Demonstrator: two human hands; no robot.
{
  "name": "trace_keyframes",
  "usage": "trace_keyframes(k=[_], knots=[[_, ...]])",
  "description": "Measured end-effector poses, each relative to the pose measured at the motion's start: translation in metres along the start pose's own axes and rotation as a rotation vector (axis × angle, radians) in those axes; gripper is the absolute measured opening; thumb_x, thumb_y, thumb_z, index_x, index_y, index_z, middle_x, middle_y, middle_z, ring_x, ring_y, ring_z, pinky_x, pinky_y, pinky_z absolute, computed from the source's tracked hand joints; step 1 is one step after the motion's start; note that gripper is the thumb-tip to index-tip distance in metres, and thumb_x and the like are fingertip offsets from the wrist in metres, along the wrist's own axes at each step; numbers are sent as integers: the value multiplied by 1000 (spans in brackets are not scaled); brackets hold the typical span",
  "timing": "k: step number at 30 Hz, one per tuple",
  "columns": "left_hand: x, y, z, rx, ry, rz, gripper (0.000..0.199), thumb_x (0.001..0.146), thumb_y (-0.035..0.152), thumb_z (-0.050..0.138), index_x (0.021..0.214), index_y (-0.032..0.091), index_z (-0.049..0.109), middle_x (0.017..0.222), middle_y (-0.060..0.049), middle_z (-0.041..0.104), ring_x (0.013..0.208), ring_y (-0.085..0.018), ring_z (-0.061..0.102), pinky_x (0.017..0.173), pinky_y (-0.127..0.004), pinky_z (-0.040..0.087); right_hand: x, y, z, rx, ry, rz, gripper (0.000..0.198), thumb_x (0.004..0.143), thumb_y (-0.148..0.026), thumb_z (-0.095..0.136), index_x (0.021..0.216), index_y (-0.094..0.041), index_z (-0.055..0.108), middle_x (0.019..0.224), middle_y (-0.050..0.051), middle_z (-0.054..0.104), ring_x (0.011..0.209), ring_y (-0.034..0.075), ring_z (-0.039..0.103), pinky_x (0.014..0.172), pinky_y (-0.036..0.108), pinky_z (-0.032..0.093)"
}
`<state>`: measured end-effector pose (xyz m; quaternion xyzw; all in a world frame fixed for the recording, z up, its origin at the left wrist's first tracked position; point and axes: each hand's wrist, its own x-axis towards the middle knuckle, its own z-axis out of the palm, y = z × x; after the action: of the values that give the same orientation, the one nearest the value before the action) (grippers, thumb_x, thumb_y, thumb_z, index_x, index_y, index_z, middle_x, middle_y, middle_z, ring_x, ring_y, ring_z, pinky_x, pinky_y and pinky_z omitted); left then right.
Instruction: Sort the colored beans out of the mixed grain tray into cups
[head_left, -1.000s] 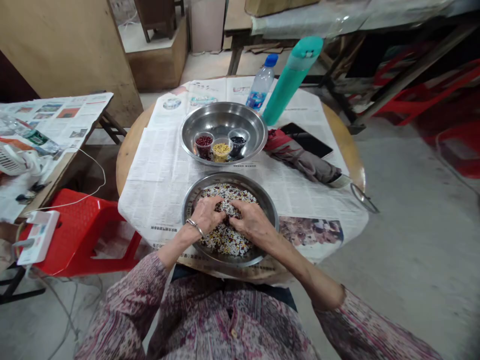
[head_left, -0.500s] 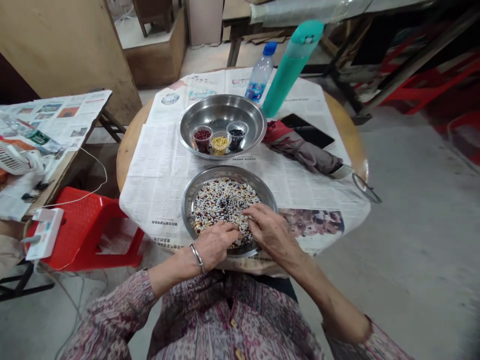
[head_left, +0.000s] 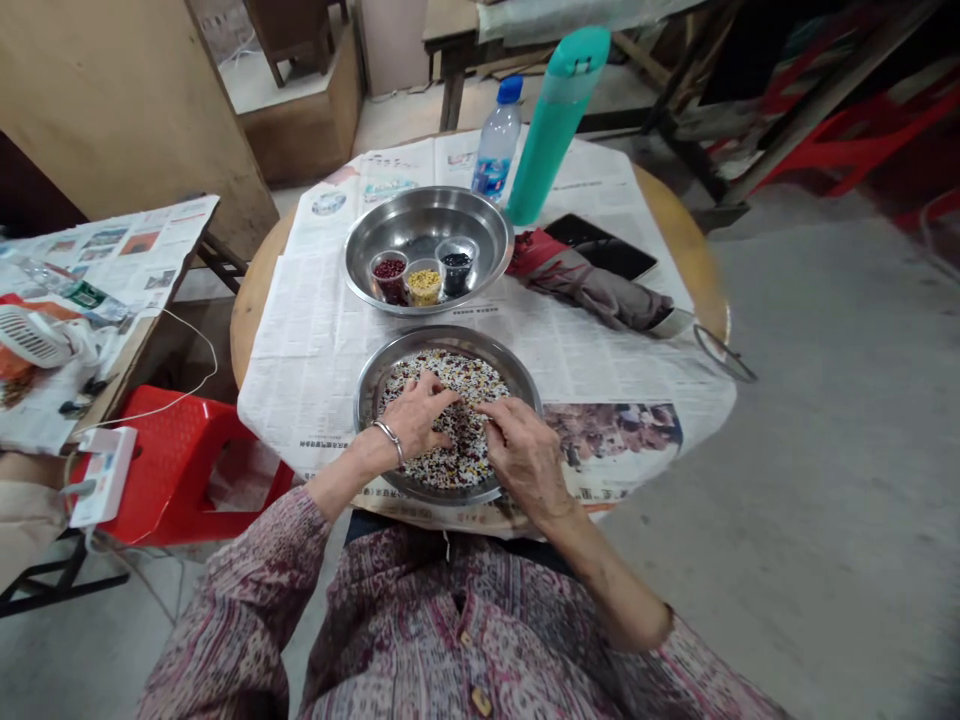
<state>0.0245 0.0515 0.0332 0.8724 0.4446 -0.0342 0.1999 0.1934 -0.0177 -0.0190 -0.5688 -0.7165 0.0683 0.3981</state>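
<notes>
Mixed grains and beans (head_left: 457, 465), white, dark red, yellow and black, lie spread in a shallow steel basin (head_left: 367, 372) close to my body. Over the left part of the mix my left hand (head_left: 416, 415), with a silver bangle at its wrist, holds its fingers apart. My right hand (head_left: 525, 445) is at the basin's right side, fingers curled and thumb and forefinger drawn together; whatever is between them is too small to make out. Behind stands a deeper steel basin (head_left: 480, 235) holding small clear cups of red beans (head_left: 390, 280), yellow grains (head_left: 425, 285) and black beans (head_left: 456, 270).
Newspaper (head_left: 300, 330) covers the round table. Towards its back are a water bottle (head_left: 496, 140) and a teal bottle (head_left: 559, 125). A folded umbrella (head_left: 600, 285) and a dark tablet (head_left: 604, 245) lie at right. A red stool (head_left: 169, 470) with a power strip (head_left: 105, 475) stands left.
My left hand has moved forward over the mix and its fingers have spread. My right hand has curled its fingers closer together. The view has shifted slightly.
</notes>
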Motion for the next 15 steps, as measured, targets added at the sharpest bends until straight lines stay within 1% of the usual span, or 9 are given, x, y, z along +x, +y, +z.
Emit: trace_keyframes(k=[2,3,5,7,8,9,11,13,15], knots=[[4,4,1,-32,-10,5,37,80,17,70,116,21,66,120,-8,60,107,-23,61,98,-37,51,-1,0,1,28,63,5,28,86,-5,46,102,-21,64,92,6,65,87,21,62,79,35,52],[6,7,2,-61,-7,0,31,81,13,66,111,20,68,113,-7,65,102,-21,63,96,-34,51,-2,0,1,45,109,0,28,86,-6,47,102,-21,64,93,6,66,88,20,63,81,35,53],[7,12,0,-147,-21,-46,27,80,12,64,105,19,72,94,-3,71,91,-18,67,91,-30,53,-4,1,3,74,202,-20,27,86,-6,48,103,-21,65,96,7,66,90,20,63,82,35,54],[5,17,-2,-235,-62,-107,26,80,15,64,104,19,73,74,2,70,79,-16,68,83,-26,54,-7,3,4,88,262,-42,29,85,-5,48,102,-21,65,97,7,66,92,20,63,82,36,55],[2,20,-2,-260,-77,-122,25,81,16,64,104,20,73,69,3,69,76,-15,67,80,-25,53,-8,4,4,93,275,-49,31,84,-5,47,102,-22,66,97,7,66,92,20,64,82,36,55],[0,23,-2,-269,-80,-114,24,81,17,63,104,20,73,69,3,68,75,-15,67,78,-25,53,-9,6,4,100,281,-51,32,84,-4,46,102,-22,66,96,7,66,92,20,64,83,37,55],[-6,31,3,-237,-59,-26,21,83,18,63,102,19,72,80,1,71,81,-16,67,80,-25,52,-10,7,5,120,290,-42,35,83,-3,45,103,-22,67,96,7,67,92,21,64,83,38,55],[-10,37,12,-165,-35,126,17,85,17,61,99,17,71,94,-3,70,89,-16,65,85,-26,51,-10,7,5,137,298,-18,36,84,-4,45,106,-23,66,98,7,67,92,21,64,83,38,55],[-11,40,21,-66,-31,285,14,87,14,57,95,15,69,100,-6,68,96,-17,63,93,-28,48,-10,6,4,138,305,1,35,85,-6,46,109,-23,66,100,8,67,93,21,64,83,38,55]])
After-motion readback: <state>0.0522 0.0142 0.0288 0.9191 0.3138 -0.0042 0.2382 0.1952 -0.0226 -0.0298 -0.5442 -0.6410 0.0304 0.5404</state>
